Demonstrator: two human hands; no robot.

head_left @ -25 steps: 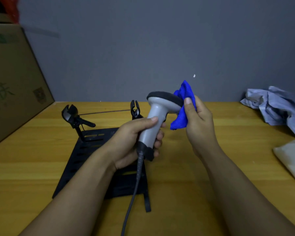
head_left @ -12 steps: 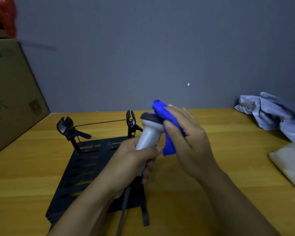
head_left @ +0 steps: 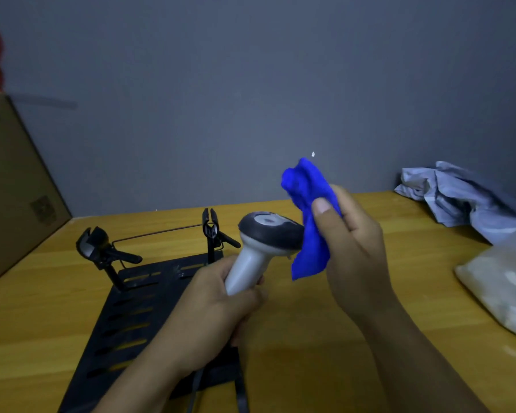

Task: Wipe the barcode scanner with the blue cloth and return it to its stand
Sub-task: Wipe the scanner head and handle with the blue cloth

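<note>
Scanner (head_left: 259,251) handle clenched in left fingers (head_left: 251,299); right fingers (head_left: 320,208) pinch cloth (head_left: 309,222).

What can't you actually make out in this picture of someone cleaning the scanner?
All in the head view:
- The barcode scanner window: hidden behind the blue cloth.
- Its handle's lower end and trigger: covered by the left hand.
- The right hand fingers behind the cloth: hidden.
- The cable: cut off by the bottom edge.
- Print on the cardboard box: too blurred to read.
- The stand base's near part: covered by the left forearm.
</note>
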